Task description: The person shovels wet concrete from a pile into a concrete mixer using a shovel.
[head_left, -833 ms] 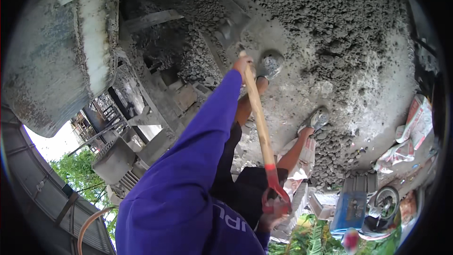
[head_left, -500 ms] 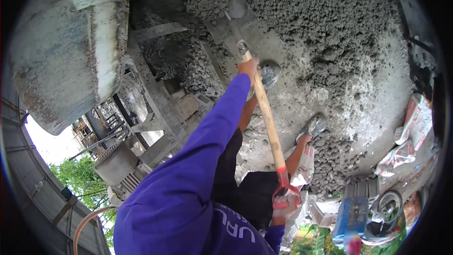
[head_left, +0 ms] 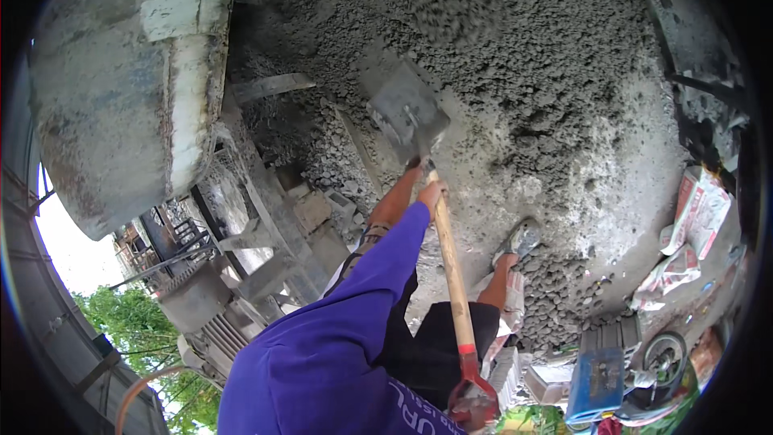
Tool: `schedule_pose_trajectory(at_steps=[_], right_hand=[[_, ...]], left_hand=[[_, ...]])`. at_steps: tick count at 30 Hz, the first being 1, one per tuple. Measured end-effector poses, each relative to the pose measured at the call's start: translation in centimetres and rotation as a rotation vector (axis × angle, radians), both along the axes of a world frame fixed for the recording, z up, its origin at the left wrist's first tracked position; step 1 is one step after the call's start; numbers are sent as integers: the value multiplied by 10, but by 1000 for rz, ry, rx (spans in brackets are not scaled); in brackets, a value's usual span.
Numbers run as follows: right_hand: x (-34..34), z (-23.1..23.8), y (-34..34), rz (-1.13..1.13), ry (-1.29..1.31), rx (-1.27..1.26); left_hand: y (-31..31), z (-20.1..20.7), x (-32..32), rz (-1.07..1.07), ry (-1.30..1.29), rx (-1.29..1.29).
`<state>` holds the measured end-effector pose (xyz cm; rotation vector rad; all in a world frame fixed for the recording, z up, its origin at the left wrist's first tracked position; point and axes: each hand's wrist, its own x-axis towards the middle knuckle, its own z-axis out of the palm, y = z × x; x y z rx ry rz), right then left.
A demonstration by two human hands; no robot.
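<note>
A square-bladed shovel (head_left: 451, 266) with a wooden shaft runs from the middle of the view down toward my body. My left hand (head_left: 432, 195) is wrapped round the shaft just below the metal socket. At the near end my right hand (head_left: 477, 404) grips the red D-shaped handle. The grey blade (head_left: 407, 109) looks bare and is slightly smeared by motion. Beyond it, a blurred clump of grey mix (head_left: 455, 4) is over the large spread of wet concrete mix (head_left: 555, 40).
A large rusty metal drum (head_left: 105, 105) stands at the left, with a motor (head_left: 197, 298) below it. Rubble (head_left: 342, 153) and a brick-like block (head_left: 314, 209) lie by its frame. Torn bags (head_left: 684, 225), a blue container (head_left: 596, 383) and a wheel (head_left: 664, 358) are at the right.
The mix on the blade has come off and is over the heap ahead. The blade has tipped and come closer; both hands have shifted, the right one nearer to me. My left foot has moved out of sight.
</note>
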<state>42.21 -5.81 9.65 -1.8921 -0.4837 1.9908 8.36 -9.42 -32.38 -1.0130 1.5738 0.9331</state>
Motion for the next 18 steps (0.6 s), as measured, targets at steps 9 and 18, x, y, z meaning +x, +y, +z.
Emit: schedule_pose_trajectory(at_steps=[9,18], right_hand=[[-151,-180,-21,-222,48,23],[-41,-261,41,-276,-75,-107]], left_hand=[[83,-89,-248,-113,102,-8],[99,-51,-159,-7,551,-83]])
